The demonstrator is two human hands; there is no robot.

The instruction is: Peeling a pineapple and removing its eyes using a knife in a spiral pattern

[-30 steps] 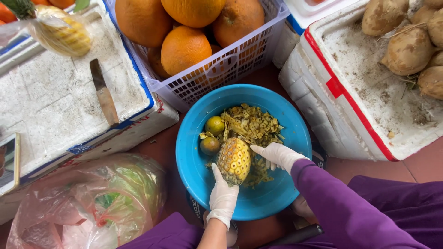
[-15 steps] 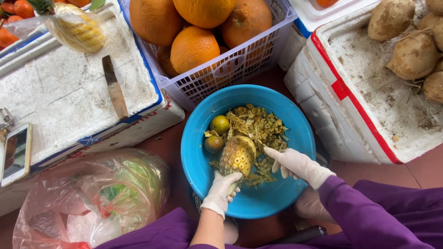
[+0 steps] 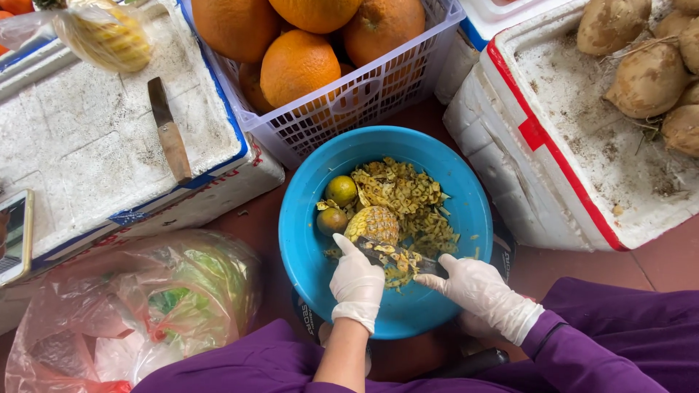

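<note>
A partly peeled pineapple (image 3: 373, 223) lies in a blue basin (image 3: 408, 316) among yellow peel scraps (image 3: 411, 198). My left hand (image 3: 357, 282), in a white glove, grips the pineapple's near end. My right hand (image 3: 482, 292), also gloved, holds a dark-bladed knife (image 3: 408, 260) whose blade lies across the fruit's lower edge. Two small green-yellow citrus fruits (image 3: 341, 191) sit in the basin just left of the pineapple. Purple sleeves cover both my arms.
A white plastic basket (image 3: 364, 98) of oranges stands behind the basin. On the left foam box (image 3: 80, 153) lie a second knife (image 3: 169, 132), a bagged pineapple (image 3: 105, 35) and a phone (image 3: 14, 234). A crumpled plastic bag (image 3: 145, 306) sits lower left. Brown tubers (image 3: 644, 69) rest on the right foam box.
My right hand has drawn back from on top of the pineapple toward the lower right, with the blade now at the fruit's edge. My left hand has stayed on the pineapple.
</note>
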